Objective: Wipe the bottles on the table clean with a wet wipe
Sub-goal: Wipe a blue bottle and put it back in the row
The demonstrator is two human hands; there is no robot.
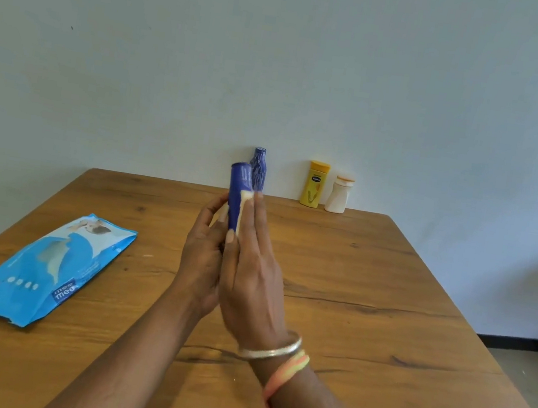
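Brown wooden table (pixel 370 287). Blue wet-wipe packet (pixel 47 268) lies flat, near left. Left hand (pixel 201 256) curls its fingers round the blue cylindrical bottle (pixel 238 196), held upright above table centre. Right hand (pixel 253 270), fingers straight, presses a white wet wipe (pixel 245 200) against it. Far edge: patterned blue bottle (pixel 259 168), yellow plastic bottle (pixel 314 184), white plastic bottle (pixel 339 194).

a plain home room — wooden table (pixel 382 323), bare wall (pixel 282 50), toiletry bottles (pixel 314 184).
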